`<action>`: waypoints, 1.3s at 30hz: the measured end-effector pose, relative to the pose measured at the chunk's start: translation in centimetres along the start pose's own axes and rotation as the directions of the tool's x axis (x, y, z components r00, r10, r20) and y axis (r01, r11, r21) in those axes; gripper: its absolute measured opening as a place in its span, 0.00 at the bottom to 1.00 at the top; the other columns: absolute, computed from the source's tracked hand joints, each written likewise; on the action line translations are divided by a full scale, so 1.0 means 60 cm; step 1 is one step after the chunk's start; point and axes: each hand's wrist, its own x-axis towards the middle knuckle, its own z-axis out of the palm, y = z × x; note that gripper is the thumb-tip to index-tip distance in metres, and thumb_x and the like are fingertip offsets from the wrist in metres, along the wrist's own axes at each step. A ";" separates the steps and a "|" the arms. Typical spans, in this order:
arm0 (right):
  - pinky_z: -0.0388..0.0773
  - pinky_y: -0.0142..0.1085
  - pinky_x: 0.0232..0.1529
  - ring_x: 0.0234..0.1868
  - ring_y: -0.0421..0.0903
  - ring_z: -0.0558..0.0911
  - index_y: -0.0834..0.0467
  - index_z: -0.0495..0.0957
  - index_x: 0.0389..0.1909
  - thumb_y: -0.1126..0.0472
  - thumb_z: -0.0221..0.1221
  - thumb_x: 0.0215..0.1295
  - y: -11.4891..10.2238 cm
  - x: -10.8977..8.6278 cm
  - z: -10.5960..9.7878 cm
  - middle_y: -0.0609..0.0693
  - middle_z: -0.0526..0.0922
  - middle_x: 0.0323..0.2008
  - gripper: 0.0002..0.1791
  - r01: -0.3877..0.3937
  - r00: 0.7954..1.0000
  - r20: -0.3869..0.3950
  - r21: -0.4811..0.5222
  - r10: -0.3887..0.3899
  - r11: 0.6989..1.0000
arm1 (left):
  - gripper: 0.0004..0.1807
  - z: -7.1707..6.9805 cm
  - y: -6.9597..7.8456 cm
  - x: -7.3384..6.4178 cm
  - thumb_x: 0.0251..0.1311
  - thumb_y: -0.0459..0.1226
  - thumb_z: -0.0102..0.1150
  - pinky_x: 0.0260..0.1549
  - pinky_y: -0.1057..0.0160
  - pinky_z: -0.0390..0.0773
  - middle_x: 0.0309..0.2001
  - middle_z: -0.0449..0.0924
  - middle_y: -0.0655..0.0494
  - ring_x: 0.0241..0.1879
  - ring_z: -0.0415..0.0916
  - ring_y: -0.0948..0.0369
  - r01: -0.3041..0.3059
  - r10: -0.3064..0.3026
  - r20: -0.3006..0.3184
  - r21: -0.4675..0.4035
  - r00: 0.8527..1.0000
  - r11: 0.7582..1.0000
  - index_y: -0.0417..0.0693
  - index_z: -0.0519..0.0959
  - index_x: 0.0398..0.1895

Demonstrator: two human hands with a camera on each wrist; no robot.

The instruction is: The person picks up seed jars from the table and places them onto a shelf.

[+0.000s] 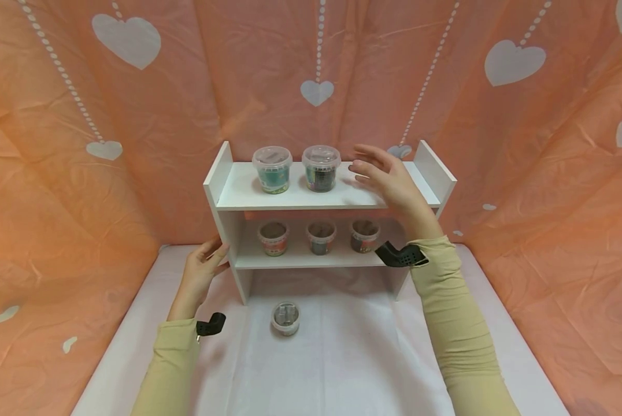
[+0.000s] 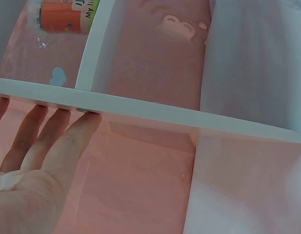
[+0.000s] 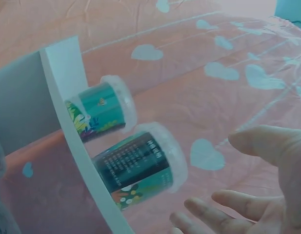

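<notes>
A white two-tier shelf (image 1: pixel 300 199) stands on the table. Two lidded tubs sit on its top board: a teal one (image 1: pixel 272 169) (image 3: pixel 99 113) and a dark-labelled one (image 1: pixel 321 167) (image 3: pixel 140 165). My right hand (image 1: pixel 386 176) (image 3: pixel 257 195) hovers open above the top board, just right of the dark-labelled tub, holding nothing. My left hand (image 1: pixel 203 271) (image 2: pixel 38 161) rests with straight fingers against the shelf's left side panel (image 2: pixel 140 111). Three more tubs (image 1: pixel 319 236) stand on the lower board. One small tub (image 1: pixel 285 318) sits on the table in front of the shelf.
A white cloth (image 1: pixel 342 358) covers the table. An orange backdrop with white hearts (image 1: pixel 134 86) encloses the back and both sides. An orange-labelled tub (image 2: pixel 67 14) shows through the shelf in the left wrist view.
</notes>
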 end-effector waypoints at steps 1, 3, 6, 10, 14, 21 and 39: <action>0.65 0.46 0.63 0.59 0.58 0.70 0.65 0.64 0.66 0.66 0.55 0.68 0.000 -0.004 -0.002 0.64 0.69 0.60 0.26 0.003 1.000 0.003 0.012 -0.003 1.000 | 0.32 0.000 0.000 0.000 0.69 0.41 0.53 0.53 0.50 0.72 0.67 0.60 0.38 0.63 0.62 0.45 0.001 -0.001 0.000 -0.001 1.000 1.000 0.35 0.59 0.70; 0.65 0.46 0.63 0.60 0.58 0.70 0.65 0.63 0.67 0.65 0.54 0.69 0.001 -0.013 -0.005 0.65 0.68 0.61 0.27 0.006 1.000 0.011 0.033 -0.007 0.999 | 0.32 0.000 0.000 0.000 0.69 0.41 0.53 0.53 0.50 0.72 0.67 0.60 0.38 0.63 0.62 0.45 0.004 -0.004 -0.002 -0.001 1.000 1.000 0.35 0.59 0.70; 0.66 0.47 0.62 0.60 0.57 0.71 0.67 0.61 0.67 0.65 0.52 0.70 0.006 -0.029 -0.008 0.65 0.69 0.60 0.26 0.020 0.999 0.031 0.065 -0.022 0.998 | 0.32 0.000 -0.001 -0.001 0.69 0.41 0.53 0.52 0.51 0.73 0.67 0.60 0.38 0.62 0.64 0.47 0.007 -0.007 -0.005 0.002 1.000 1.000 0.35 0.59 0.70; 0.69 0.47 0.60 0.60 0.57 0.72 0.69 0.60 0.67 0.66 0.49 0.71 0.014 -0.049 -0.011 0.64 0.70 0.59 0.26 0.069 0.995 0.060 0.077 -0.074 0.995 | 0.31 -0.001 -0.003 -0.001 0.69 0.41 0.53 0.51 0.54 0.74 0.66 0.61 0.38 0.60 0.67 0.52 0.001 -0.001 -0.007 -0.002 1.000 1.000 0.35 0.60 0.70; 0.68 0.47 0.61 0.61 0.58 0.71 0.70 0.60 0.67 0.66 0.49 0.71 0.022 -0.066 -0.014 0.63 0.71 0.60 0.26 0.124 0.986 0.099 0.084 -0.132 0.989 | 0.32 -0.001 -0.004 -0.001 0.68 0.41 0.54 0.50 0.57 0.76 0.66 0.61 0.38 0.58 0.69 0.57 -0.003 0.003 -0.009 -0.001 1.000 1.000 0.35 0.60 0.70; 0.61 0.51 0.65 0.63 0.58 0.68 0.62 0.66 0.66 0.66 0.49 0.72 0.035 -0.092 -0.017 0.62 0.70 0.61 0.22 0.189 0.965 0.162 0.118 -0.206 0.975 | 0.32 -0.002 -0.006 0.001 0.68 0.40 0.54 0.47 0.62 0.77 0.65 0.61 0.37 0.56 0.70 0.60 -0.011 0.011 -0.011 -0.009 1.000 1.000 0.33 0.60 0.70; 0.60 0.52 0.65 0.63 0.67 0.64 0.71 0.60 0.66 0.72 0.43 0.69 0.128 -0.139 -0.001 0.69 0.68 0.61 0.25 0.186 0.911 0.343 0.151 -0.228 0.971 | 0.32 -0.002 -0.006 0.002 0.68 0.40 0.54 0.49 0.58 0.76 0.66 0.61 0.36 0.56 0.70 0.61 -0.012 0.012 -0.011 -0.015 1.000 1.000 0.33 0.60 0.70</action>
